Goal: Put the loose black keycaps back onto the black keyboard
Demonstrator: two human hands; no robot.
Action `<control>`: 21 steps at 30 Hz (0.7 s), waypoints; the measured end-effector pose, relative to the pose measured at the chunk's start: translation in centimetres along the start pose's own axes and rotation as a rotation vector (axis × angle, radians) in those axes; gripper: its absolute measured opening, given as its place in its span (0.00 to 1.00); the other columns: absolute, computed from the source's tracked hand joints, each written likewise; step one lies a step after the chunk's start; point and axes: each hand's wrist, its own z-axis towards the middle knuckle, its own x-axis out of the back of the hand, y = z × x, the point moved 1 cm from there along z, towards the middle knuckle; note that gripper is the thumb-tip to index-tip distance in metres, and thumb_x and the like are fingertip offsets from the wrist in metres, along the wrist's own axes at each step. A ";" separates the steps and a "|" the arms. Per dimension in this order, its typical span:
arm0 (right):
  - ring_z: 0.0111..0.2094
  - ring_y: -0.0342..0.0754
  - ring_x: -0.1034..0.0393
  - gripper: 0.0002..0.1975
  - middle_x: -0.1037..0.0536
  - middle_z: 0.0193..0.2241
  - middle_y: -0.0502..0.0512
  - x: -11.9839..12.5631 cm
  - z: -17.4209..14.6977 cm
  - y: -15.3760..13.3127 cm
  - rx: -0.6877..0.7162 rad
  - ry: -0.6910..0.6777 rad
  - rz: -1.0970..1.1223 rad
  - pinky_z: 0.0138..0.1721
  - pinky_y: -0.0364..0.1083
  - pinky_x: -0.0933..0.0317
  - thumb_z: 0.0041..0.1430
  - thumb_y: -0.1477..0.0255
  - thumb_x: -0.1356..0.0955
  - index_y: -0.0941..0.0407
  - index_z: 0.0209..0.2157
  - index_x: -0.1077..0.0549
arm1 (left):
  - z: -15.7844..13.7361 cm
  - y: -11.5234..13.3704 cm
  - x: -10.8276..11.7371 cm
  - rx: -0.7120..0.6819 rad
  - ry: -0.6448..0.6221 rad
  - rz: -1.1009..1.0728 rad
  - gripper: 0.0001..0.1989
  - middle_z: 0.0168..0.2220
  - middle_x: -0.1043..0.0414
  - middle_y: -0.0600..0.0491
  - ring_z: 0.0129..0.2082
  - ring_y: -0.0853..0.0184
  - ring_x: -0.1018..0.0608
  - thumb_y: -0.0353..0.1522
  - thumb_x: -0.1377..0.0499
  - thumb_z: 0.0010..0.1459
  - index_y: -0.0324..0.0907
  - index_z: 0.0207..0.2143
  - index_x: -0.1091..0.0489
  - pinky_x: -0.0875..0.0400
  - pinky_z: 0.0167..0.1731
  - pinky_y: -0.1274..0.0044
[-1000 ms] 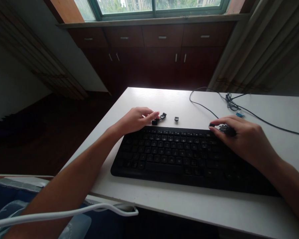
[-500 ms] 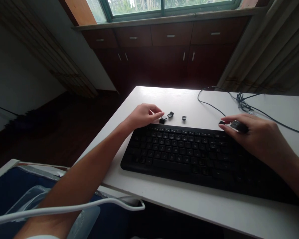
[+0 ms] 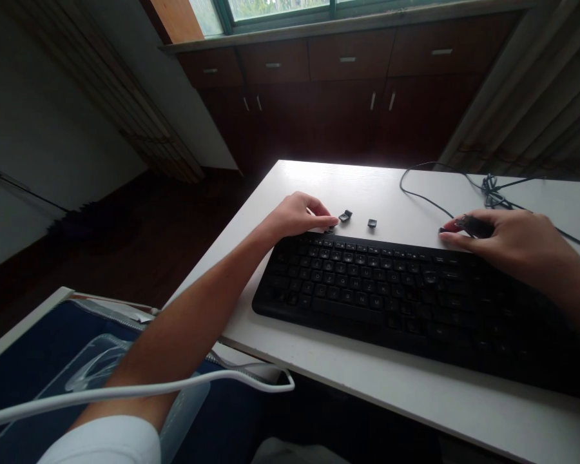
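A black keyboard (image 3: 348,283) lies on the white table, its front edge turned toward me. My left hand (image 3: 302,216) is at its upper left corner, thumb and fingers closed on a small black keycap (image 3: 331,228) by the tabletop. Just right of those fingertips are loose keycaps (image 3: 345,216), with a single keycap (image 3: 372,223) farther right. Over the keyboard's upper right edge, my right hand (image 3: 507,241) pinches a dark keycap between thumb and index fingertips. A bigger black object (image 3: 476,225) also sits in that hand; its kind is unclear.
A black cable (image 3: 425,196) runs along the back right of the white table (image 3: 319,187), bundled near the right hand. At lower left, a white bar (image 3: 174,388) crosses in front of a dark blue container (image 3: 33,348) with clear plastic inside. Dark cabinets stand beyond the table.
The whole view has shifted, so the table appears farther right and slightly higher. My left fingers have closed lower over the keycap beside the keyboard. My right hand keeps its hold.
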 end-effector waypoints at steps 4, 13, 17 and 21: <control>0.27 0.53 0.25 0.18 0.18 0.25 0.55 0.3 -0.3 -0.8 -0.124 -0.058 -0.008 0.28 0.50 0.38 0.56 0.51 0.27 0.51 0.36 0.15 | 0.0 -0.1 -0.1 -0.018 -0.021 0.002 0.21 0.32 0.18 0.49 0.32 0.64 0.20 0.49 0.29 0.49 0.41 0.36 0.17 0.28 0.33 0.75; 0.34 0.54 0.24 0.23 0.16 0.35 0.54 0.7 -1.1 -1.3 -0.207 -0.050 -0.029 0.37 0.50 0.38 0.55 0.46 0.28 0.48 0.42 0.19 | -0.1 0.4 1.0 -0.110 0.046 -0.127 0.21 0.38 0.18 0.45 0.38 0.63 0.18 0.45 0.28 0.52 0.37 0.39 0.19 0.25 0.39 0.73; 0.36 0.53 0.23 0.15 0.17 0.42 0.51 0.6 -0.5 -3.7 0.071 0.018 -0.101 0.38 0.50 0.37 0.61 0.54 0.29 0.48 0.43 0.20 | -0.3 0.5 1.7 -0.217 0.052 -0.330 0.20 0.41 0.18 0.44 0.39 0.66 0.18 0.41 0.29 0.55 0.36 0.44 0.20 0.25 0.41 0.74; 0.35 0.52 0.23 0.13 0.17 0.43 0.51 -0.4 1.8 -7.9 0.342 0.047 -0.060 0.38 0.50 0.35 0.66 0.57 0.32 0.48 0.43 0.20 | -0.4 0.5 2.1 -0.282 0.041 -0.445 0.20 0.41 0.18 0.44 0.39 0.66 0.19 0.40 0.29 0.56 0.37 0.47 0.20 0.26 0.39 0.76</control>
